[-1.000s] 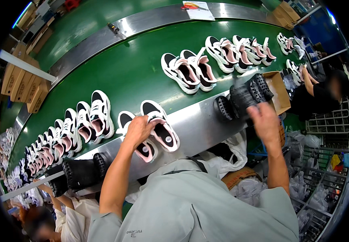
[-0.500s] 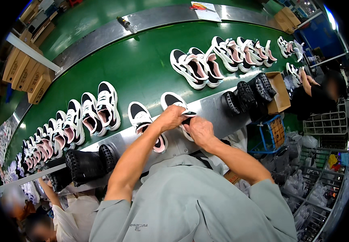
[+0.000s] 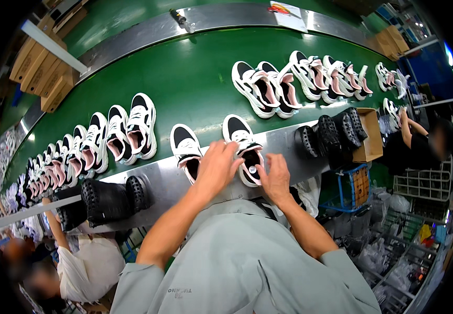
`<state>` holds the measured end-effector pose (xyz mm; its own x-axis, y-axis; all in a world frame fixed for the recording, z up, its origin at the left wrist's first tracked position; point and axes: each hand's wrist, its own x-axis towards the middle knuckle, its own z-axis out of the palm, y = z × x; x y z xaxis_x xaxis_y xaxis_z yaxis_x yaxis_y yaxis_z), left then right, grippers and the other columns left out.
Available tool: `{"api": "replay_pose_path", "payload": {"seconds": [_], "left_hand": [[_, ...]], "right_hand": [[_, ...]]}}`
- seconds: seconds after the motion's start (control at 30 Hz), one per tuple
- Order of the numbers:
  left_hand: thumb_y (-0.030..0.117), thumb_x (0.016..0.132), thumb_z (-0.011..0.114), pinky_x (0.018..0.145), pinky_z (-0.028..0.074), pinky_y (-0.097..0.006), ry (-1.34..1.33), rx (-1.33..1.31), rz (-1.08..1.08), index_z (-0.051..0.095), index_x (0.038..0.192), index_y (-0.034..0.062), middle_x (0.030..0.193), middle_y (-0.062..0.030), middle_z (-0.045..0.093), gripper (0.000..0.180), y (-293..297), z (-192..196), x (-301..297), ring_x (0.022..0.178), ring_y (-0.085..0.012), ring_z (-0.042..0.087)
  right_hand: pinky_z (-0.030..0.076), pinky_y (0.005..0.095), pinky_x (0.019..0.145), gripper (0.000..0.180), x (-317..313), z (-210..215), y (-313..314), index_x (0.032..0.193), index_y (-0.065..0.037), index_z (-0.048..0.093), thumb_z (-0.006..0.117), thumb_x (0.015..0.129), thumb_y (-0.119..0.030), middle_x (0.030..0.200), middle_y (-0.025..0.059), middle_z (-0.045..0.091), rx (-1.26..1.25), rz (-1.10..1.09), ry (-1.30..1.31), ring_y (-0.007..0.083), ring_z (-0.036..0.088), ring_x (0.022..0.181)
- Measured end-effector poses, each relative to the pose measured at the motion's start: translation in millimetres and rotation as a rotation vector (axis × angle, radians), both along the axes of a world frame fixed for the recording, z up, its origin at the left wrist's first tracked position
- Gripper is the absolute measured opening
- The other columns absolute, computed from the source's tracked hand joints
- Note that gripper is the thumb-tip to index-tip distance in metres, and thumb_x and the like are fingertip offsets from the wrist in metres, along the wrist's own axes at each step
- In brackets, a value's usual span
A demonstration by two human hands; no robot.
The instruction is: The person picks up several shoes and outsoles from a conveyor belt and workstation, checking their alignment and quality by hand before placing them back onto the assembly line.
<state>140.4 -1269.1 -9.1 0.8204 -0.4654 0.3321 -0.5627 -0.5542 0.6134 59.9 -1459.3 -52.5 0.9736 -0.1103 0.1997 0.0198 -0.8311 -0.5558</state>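
A black-and-white sneaker [image 3: 237, 128] with a pink lining stands in front of me on the metal ledge, toe pointing away. Inside it a small round pale sticker shows on the insole. My left hand [image 3: 217, 166] is at the shoe's left side, fingers spread and thumb close to its opening. On the other side, my right hand [image 3: 275, 179] has fingers and thumb apart, near the heel collar. Neither hand grips anything; whether the thumbs touch the shoe is hard to tell. Its matching sneaker [image 3: 184, 138] stands to the left, heel partly hidden behind my left hand and forearm.
A row of sneakers [image 3: 140, 125] stands on the green belt [image 3: 184, 78] at left, and more sneakers [image 3: 255, 86] at right. Black studded blocks [image 3: 106, 201] sit on the ledge at left, similar ones at right beside a cardboard box [image 3: 369, 135]. Other people work at both ends.
Both hands have let go of the shoe's collar and drawn apart, so the opening and insole now show. The view has shifted slightly.
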Motion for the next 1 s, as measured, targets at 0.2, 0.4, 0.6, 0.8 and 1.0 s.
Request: {"api": "replay_pose_path", "payload": {"seconds": [0.2, 0.4, 0.6, 0.8, 1.0], "left_hand": [[0.037, 0.081, 0.079, 0.077, 0.052, -0.049, 0.51, 0.524, 0.302, 0.069, 0.111, 0.0057, 0.095, -0.0234, 0.067, 0.045, 52, -6, -90, 0.096, -0.0418, 0.063], [0.008, 0.085, 0.062, 0.086, 0.052, -0.051, 0.546, 0.295, 0.172, 0.072, 0.095, -0.001, 0.108, -0.0283, 0.061, 0.017, 24, -66, -74, 0.096, -0.0449, 0.06], [0.015, 0.085, 0.075, 0.085, 0.053, -0.047, 0.258, 0.072, 0.444, 0.071, 0.109, 0.0034, 0.105, -0.021, 0.066, 0.027, 83, 2, -106, 0.095, -0.0387, 0.064], [0.009, 0.091, 0.066, 0.083, 0.05, -0.045, -0.144, 0.244, 1.271, 0.067, 0.101, -0.0003, 0.099, -0.0164, 0.066, 0.015, 258, 61, -146, 0.092, -0.037, 0.061], [0.015, 0.086, 0.074, 0.091, 0.049, -0.045, -0.18, 0.494, 1.258, 0.067, 0.111, -0.0022, 0.102, -0.017, 0.066, 0.031, 351, 16, -143, 0.098, -0.0389, 0.06]], "right_hand": [[0.052, 0.0504, 0.074, 0.039, 20, -31, -16, 0.112, 0.002, 0.061, 0.071, 0.091, -0.028, 0.102, 0.022, 0.061, -0.04, 0.08, 0.213, 0.0422, 0.064, 0.088], [0.055, 0.0488, 0.067, 0.033, 36, -62, -6, 0.111, -0.002, 0.068, 0.066, 0.094, -0.031, 0.099, 0.0175, 0.065, -0.186, 0.175, 0.024, 0.0378, 0.067, 0.079], [0.052, 0.0475, 0.083, 0.049, 32, -20, -30, 0.122, -0.004, 0.063, 0.07, 0.09, -0.04, 0.109, 0.0188, 0.066, -0.128, 0.132, 0.378, 0.0405, 0.066, 0.098], [0.052, 0.0343, 0.068, 0.025, 10, 50, -12, 0.108, 0.002, 0.066, 0.071, 0.092, -0.017, 0.081, 0.0136, 0.068, 0.146, -0.016, 0.255, 0.0221, 0.064, 0.07], [0.05, 0.0292, 0.063, 0.02, 6, 57, 38, 0.104, 0.005, 0.066, 0.069, 0.094, -0.012, 0.074, 0.0097, 0.066, 0.334, 0.105, 0.347, 0.0128, 0.058, 0.064]]}}
